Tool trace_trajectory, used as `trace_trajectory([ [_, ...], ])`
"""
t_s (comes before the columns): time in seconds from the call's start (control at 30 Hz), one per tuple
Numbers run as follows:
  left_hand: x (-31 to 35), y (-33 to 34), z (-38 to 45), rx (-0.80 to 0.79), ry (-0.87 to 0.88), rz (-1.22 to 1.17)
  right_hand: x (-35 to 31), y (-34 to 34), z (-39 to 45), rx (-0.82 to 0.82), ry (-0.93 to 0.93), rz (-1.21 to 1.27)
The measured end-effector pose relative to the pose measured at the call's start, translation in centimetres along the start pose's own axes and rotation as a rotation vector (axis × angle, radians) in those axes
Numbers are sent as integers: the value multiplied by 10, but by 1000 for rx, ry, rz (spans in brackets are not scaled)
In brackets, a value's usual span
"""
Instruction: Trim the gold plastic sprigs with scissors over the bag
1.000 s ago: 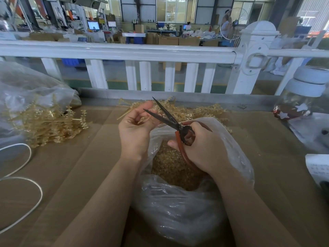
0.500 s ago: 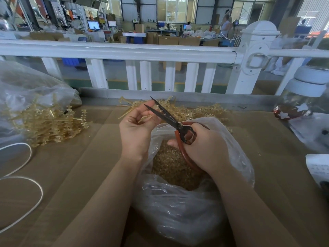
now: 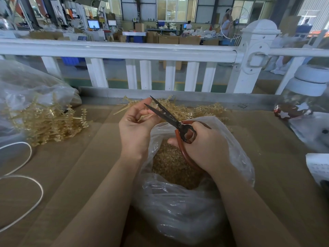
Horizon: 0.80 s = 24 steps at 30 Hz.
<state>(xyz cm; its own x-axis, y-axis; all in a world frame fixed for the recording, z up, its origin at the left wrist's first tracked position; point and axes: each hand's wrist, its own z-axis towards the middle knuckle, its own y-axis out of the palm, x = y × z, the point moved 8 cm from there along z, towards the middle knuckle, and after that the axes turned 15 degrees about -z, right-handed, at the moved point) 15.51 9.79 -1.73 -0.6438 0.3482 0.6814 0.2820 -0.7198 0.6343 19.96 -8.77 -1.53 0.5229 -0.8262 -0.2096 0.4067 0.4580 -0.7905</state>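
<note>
My left hand [image 3: 137, 125] pinches a thin gold plastic sprig [image 3: 145, 116] just above the mouth of a clear plastic bag [image 3: 178, 207]. My right hand [image 3: 203, 148] grips the red handles of black-bladed scissors [image 3: 166, 114]. The blades are parted and point up and left, next to my left fingertips. Inside the bag lies a heap of small gold trimmed bits [image 3: 170, 166]. More gold sprigs [image 3: 201, 111] are piled on the table behind the bag.
A second heap of gold sprigs [image 3: 46, 122] spills from a clear bag [image 3: 23, 93] at the left. A white cord [image 3: 21, 177] loops at the near left. A lidded jar [image 3: 302, 97] and paper [image 3: 318, 168] sit at the right. A white railing [image 3: 124, 50] runs behind the cardboard-covered table [image 3: 80, 166].
The scissors have tilted slightly and the blades have narrowed a little near my left fingers. Both hands stay in almost the same place over the bag.
</note>
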Motion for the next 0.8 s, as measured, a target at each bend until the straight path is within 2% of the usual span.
trace_trajectory([
  [0.53,-4,-1,1,2,-66,-54,-1,-2,0,-2,-18,39],
  [0.8,-6,5,0,-83,-112,-13,0,-4,0,19,-29,-14],
])
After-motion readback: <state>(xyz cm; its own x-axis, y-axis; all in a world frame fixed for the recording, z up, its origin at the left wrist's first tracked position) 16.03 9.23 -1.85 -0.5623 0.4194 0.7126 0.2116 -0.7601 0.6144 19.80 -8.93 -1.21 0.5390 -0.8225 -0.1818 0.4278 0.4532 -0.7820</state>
